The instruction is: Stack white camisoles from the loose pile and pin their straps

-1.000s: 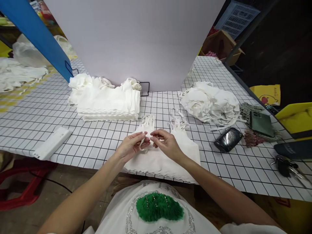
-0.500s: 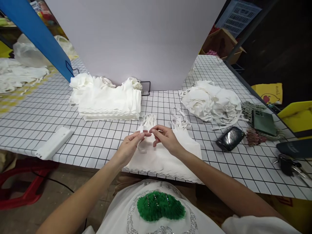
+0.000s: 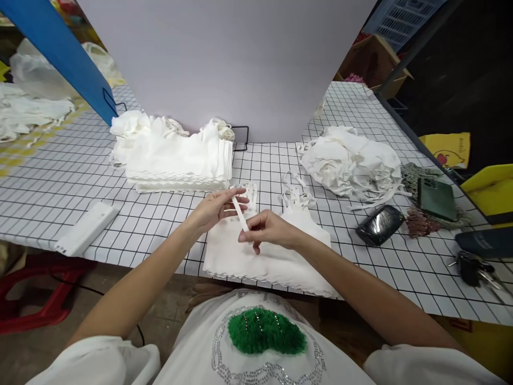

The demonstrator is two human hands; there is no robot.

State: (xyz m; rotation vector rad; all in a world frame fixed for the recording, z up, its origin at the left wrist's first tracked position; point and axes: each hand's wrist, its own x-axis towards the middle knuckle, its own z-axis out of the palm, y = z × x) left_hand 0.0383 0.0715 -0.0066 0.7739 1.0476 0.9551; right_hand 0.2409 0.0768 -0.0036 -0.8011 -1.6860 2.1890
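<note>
A white strap is stretched taut between my two hands. My left hand pinches its far end and my right hand pinches its near end. Both hands hover just above a flat stack of white camisole tops lying at the table's near edge, their thin straps bunched at the far side. A neat folded pile of the same white garments sits behind my left hand. A loose heap of white garments lies at the right.
The table has a white black-grid cover. On it are a white plastic bar at left, and a black glossy pouch, a green phone, a dark case and keys at right. A grey board stands behind.
My hands have drawn apart, pulling the strap straight: the left hand moved up and away, the right hand came down toward me. Earlier both pinched it close together.
</note>
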